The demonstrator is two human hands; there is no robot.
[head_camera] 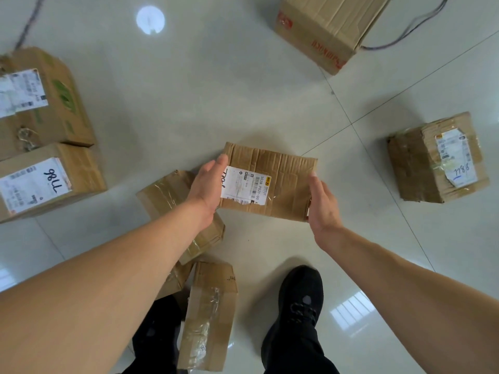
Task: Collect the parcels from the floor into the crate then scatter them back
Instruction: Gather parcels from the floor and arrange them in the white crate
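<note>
Head view: the left hand (208,184) and the right hand (322,203) hold the flat parcel (289,182) between them. Each hand presses flat on one short side. The left fingers look straight. Most of the right fingers hide behind the cardboard. The parcel is over the floor (189,103), just in front of the black shoe (299,298). I cannot tell if it touches the tiles.

I think this step is to pick up or put down this one parcel. To do it well, both hands should push in with the same force. The parcel should stay level, because its cardboard looks dented and soft. The thumbs should stay off the white label (247,184).

No crate shows here, so I cannot say what is in it. All the parcels look shut, and what is inside them is hidden.

- The taped parcel (167,195) lies under the left wrist.
- The long parcel (208,317) lies beside the feet.
- The marked parcel (46,182) is at the left.
- The crumpled parcel (437,157) is at the right.
- The big box (329,28) is far ahead.
</note>
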